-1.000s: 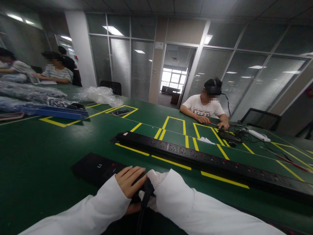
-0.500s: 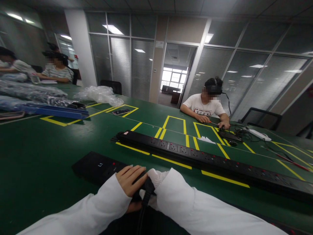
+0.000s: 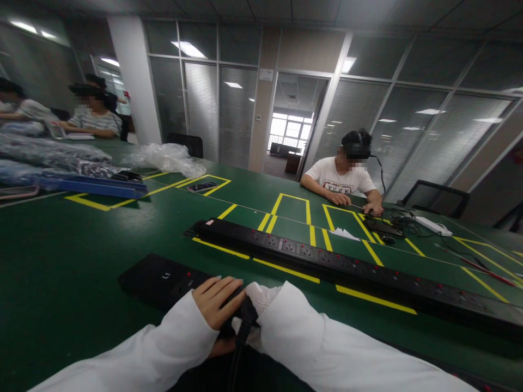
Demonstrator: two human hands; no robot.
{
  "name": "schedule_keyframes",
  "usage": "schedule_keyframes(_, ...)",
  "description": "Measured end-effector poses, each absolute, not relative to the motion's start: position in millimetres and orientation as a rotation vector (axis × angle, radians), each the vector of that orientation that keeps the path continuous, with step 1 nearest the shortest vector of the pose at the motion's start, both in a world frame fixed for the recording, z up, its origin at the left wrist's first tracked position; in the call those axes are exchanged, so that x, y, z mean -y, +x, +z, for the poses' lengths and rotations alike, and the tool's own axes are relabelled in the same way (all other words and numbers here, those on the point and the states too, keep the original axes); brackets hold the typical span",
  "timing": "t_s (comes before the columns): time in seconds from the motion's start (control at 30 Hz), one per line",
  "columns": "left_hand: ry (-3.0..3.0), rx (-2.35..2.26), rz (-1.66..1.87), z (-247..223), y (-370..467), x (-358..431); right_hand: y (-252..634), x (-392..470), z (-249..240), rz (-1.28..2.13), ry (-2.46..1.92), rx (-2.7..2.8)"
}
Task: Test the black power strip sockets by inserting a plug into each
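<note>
A long black power strip (image 3: 153, 277) marked L1 lies at an angle on the green table in front of me. My left hand (image 3: 218, 299), bare below a white sleeve, is wrapped over the strip with its fingers across the top. Close against it, my right hand (image 3: 261, 299) in a white dotted glove is closed on a black plug (image 3: 247, 314). The plug's cable (image 3: 235, 359) hangs down toward me. Its prongs are hidden, and I cannot tell how far it sits in a socket.
Another long black power strip (image 3: 302, 249) with several sockets lies beyond my hands. Yellow tape marks the table (image 3: 81, 245). Plastic-wrapped items (image 3: 53, 155) and a phone (image 3: 202, 187) lie to the left. Across the table a person (image 3: 343, 169) handles cables; other people sit far left.
My hands stay in nearly the same place on the power strip and plug. The view has shifted very slightly.
</note>
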State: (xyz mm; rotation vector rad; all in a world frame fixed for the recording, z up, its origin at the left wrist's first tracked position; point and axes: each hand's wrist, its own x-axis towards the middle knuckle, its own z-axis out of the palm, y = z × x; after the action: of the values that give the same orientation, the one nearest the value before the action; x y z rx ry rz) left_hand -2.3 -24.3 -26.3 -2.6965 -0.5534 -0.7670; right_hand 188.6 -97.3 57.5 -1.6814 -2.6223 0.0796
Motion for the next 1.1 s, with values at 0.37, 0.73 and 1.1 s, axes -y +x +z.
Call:
schedule_keyframes(0.37, -2.7, 0.552, -0.787, -31.6, -1.9, 23.3, 188.8, 97.4, 59.2, 0.077, -1.674, 2.63)
schedule_keyframes(0.73, -2.709, 0.562, -0.774, -26.8, -2.1, 24.9, 188.7, 95.2, 57.1, 0.088, -1.679, 2.631)
schedule_keyframes(1.1, -2.72, 0.578, -0.765, -26.7, -3.1, 25.5, 188.9, 96.0, 56.8, 0.094, -1.679, 2.618)
